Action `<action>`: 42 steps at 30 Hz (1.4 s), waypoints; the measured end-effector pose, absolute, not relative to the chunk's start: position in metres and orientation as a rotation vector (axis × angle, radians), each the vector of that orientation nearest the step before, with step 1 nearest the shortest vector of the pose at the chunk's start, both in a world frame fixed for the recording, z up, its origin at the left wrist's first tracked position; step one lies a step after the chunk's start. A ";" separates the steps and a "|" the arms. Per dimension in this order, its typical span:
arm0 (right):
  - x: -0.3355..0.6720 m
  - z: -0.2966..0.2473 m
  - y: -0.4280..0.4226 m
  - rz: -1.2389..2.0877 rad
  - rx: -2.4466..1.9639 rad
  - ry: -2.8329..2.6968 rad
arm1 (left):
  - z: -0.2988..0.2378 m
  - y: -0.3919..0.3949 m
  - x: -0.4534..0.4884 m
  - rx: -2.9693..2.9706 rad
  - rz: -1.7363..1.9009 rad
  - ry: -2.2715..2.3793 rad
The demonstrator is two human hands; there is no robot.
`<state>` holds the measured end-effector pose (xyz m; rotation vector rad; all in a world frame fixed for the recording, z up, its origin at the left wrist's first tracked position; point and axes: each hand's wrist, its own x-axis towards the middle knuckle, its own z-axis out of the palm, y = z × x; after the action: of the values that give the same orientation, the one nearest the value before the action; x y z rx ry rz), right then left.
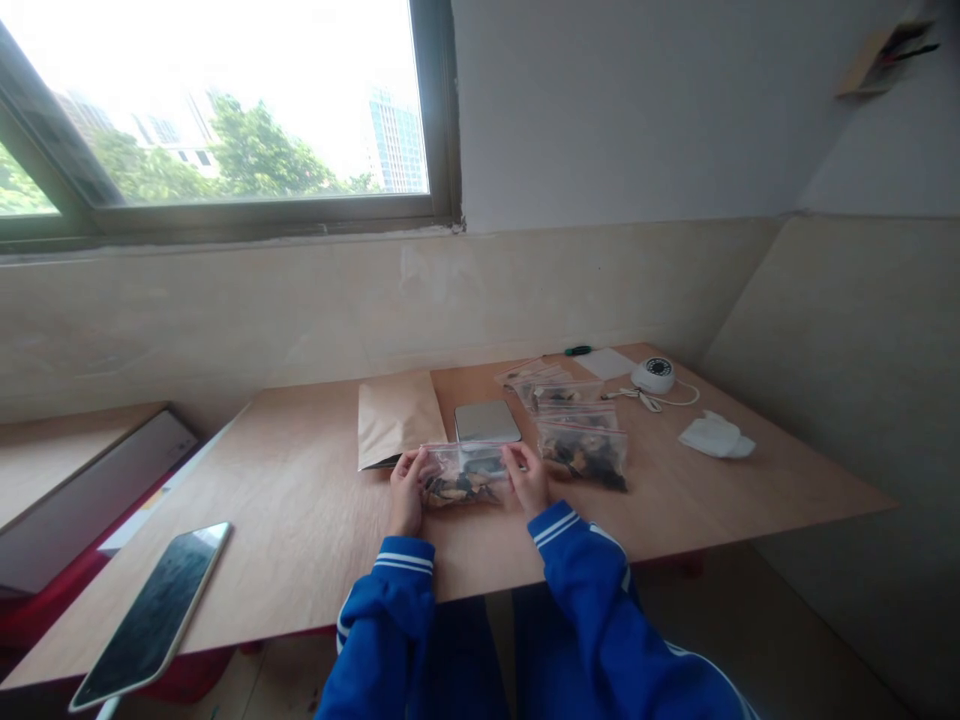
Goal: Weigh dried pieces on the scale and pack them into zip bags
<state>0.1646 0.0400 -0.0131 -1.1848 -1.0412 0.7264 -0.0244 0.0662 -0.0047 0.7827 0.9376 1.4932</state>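
Note:
Between my two hands is a clear zip-lock bag with dark and tan dried pieces at its bottom. My left hand pinches its upper left corner, and my right hand pinches the upper right corner. Just behind the bag sits a small flat scale with a silver top, partly seen through the plastic. A brown paper bag lies behind my left hand. To the right of my right hand, several filled zip-lock bags lie overlapping in a row running back.
A phone with a cable lies at the table's left front. Toward the back right are a white dome camera with its cable, a crumpled white tissue, a white sheet and a green-handled tool. The wall borders the wooden table behind.

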 end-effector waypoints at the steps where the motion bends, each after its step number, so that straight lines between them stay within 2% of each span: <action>1: 0.165 -0.013 0.040 0.708 -1.190 -1.044 | -0.004 0.066 -0.024 0.785 1.496 0.934; 20: 0.165 -0.011 0.039 0.448 -1.242 -1.132 | -0.002 0.066 -0.026 0.956 1.582 1.036; 32: 0.164 -0.020 0.042 0.637 -1.218 -1.225 | 0.003 0.059 -0.020 1.127 1.355 0.954; 42: 0.165 -0.018 0.042 0.547 -1.197 -1.202 | 0.004 0.059 -0.021 1.114 1.369 0.989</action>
<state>0.1649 0.0424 -0.0180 -1.1970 -1.2022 0.5467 -0.0208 0.0589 0.0037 1.1137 0.9894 1.3688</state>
